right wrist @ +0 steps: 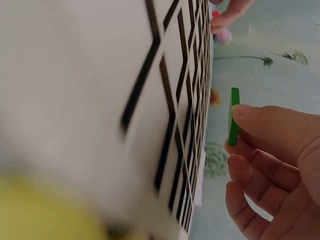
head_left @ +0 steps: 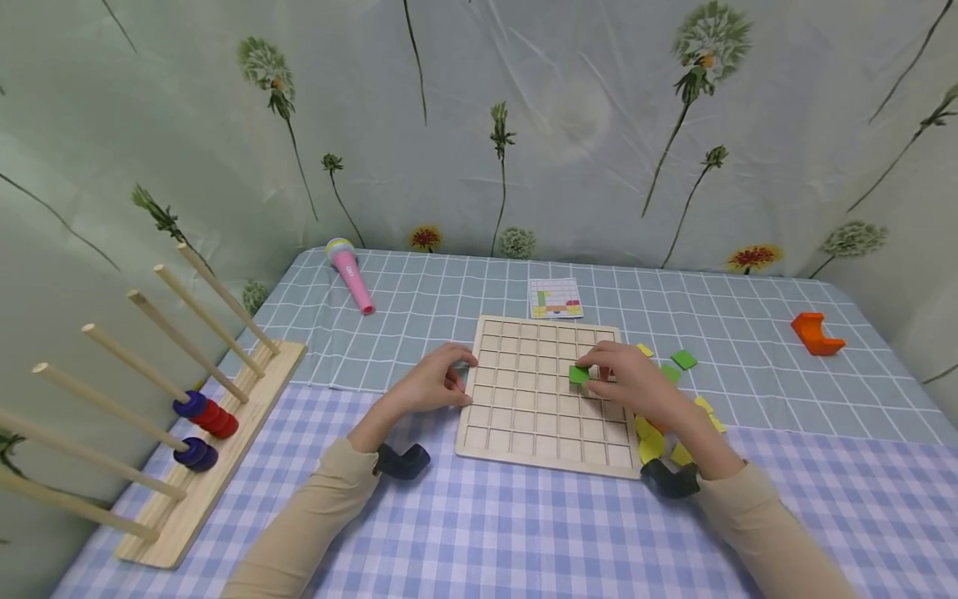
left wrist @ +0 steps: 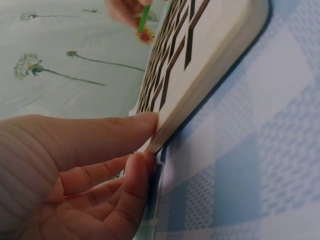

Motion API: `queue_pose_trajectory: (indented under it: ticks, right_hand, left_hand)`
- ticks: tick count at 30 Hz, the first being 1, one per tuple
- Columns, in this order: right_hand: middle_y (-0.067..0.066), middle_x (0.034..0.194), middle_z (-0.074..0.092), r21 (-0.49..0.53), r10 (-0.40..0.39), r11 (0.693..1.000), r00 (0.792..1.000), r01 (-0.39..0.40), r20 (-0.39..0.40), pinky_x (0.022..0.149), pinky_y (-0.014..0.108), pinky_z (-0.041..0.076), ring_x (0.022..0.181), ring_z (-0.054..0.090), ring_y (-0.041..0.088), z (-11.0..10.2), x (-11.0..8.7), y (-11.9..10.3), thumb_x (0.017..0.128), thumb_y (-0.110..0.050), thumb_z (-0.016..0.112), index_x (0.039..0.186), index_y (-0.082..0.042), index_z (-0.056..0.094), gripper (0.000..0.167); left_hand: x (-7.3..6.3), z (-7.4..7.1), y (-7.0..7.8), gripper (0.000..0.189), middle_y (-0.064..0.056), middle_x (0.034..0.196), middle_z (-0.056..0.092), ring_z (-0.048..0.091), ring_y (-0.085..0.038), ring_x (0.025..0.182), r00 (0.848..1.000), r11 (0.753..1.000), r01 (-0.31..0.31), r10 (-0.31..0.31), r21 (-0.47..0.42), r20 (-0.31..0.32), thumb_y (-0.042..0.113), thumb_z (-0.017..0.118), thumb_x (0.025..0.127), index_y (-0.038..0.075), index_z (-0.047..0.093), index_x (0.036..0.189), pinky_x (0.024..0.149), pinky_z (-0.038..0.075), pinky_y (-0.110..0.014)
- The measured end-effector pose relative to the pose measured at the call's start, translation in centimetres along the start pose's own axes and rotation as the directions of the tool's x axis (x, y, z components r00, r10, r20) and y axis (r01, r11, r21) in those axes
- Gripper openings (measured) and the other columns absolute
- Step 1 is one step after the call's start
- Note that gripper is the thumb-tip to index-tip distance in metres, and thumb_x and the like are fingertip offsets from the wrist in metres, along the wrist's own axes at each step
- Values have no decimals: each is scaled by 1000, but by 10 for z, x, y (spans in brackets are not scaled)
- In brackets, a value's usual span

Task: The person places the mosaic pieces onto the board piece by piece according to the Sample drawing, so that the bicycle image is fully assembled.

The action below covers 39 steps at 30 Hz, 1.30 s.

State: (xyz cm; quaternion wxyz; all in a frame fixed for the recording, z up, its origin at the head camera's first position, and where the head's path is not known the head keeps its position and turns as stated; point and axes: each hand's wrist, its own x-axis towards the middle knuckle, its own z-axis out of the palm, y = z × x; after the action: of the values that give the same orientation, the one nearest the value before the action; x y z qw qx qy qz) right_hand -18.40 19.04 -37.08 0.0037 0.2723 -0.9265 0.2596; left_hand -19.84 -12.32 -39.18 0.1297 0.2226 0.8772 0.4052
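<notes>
My right hand (head_left: 632, 378) pinches a green square tile (head_left: 579, 375) between thumb and fingers over the right half of a wooden grid board (head_left: 524, 399). In the right wrist view the green tile (right wrist: 234, 116) stands on edge in the fingertips, apart from the board. My left hand (head_left: 430, 383) holds the board's left edge. The left wrist view shows the left thumb (left wrist: 135, 125) at the board's rim, with curled fingers close beneath it. Yellow and green tiles (head_left: 651, 445) lie along the board's right side, partly hidden by the right hand and wrist.
A pattern card (head_left: 555, 298) lies behind the board. Farther left is a pink toy microphone (head_left: 352, 279). The wooden peg stand (head_left: 224, 449) with red and blue rings fills the left side. An orange curved block (head_left: 817, 334) sits at far right.
</notes>
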Motion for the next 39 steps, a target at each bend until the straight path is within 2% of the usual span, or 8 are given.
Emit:
queue_pose_trajectory:
  ticks: [6,11,17,22,29,33,39]
  right_hand:
    - [5,92,64,-56,-39,998,999,40,23,57,18,39,68,48,8,9,20,-9,81,-11,69,105,-4,69,24]
    - [7,92,66,-46,-47,998,998,48,30,58,19,40,67,49,9,16,36,-19,81,-10,67,104,-4,70,24]
    - [6,91,66,-22,2,1000,997,0,82,60,20,38,67,48,10,25,55,-27,83,-11,66,106,-5,70,25]
    - [8,96,68,-16,14,1000,993,-12,119,65,23,43,74,54,13,28,71,-32,85,-14,67,108,-5,70,25]
    - [8,96,67,-50,-9,999,992,15,130,68,27,46,78,56,16,31,85,-33,84,-14,69,104,-4,71,23]
    - [10,95,67,-21,-43,999,993,46,107,69,29,47,79,57,18,34,89,-32,83,-14,70,102,-3,71,22]
    - [11,93,67,30,-45,999,994,42,101,69,28,47,79,57,18,39,91,-30,82,-15,71,100,-3,72,21]
  left_hand:
    - [-1,2,2,47,-22,136,42,58,-9,74,1000,1000,-28,28,-2,-7,-1,73,73,-5,54,117,66,49,-14]
    - [-2,3,3,48,-22,138,40,58,-8,74,999,999,-34,33,-12,-12,0,74,73,-5,54,117,66,50,-14]
    - [-1,5,3,49,-21,139,40,58,-9,75,999,999,-33,33,-6,-8,1,74,74,-5,54,118,67,50,-14]
    - [2,1,4,50,-20,138,41,58,-11,76,1000,1000,-19,19,-8,-17,0,74,74,-4,54,120,67,50,-16]
    - [7,-2,3,50,-20,137,42,58,-11,75,1000,1000,-7,7,2,-2,2,73,75,-3,53,121,66,49,-16]
    - [9,-2,2,50,-20,136,42,59,-12,75,1000,1000,-1,1,1,-2,3,74,76,-2,53,121,65,49,-16]
    - [9,0,-3,51,-20,135,43,59,-11,75,1000,1000,-2,2,-23,-9,3,74,75,-2,54,121,65,50,-16]
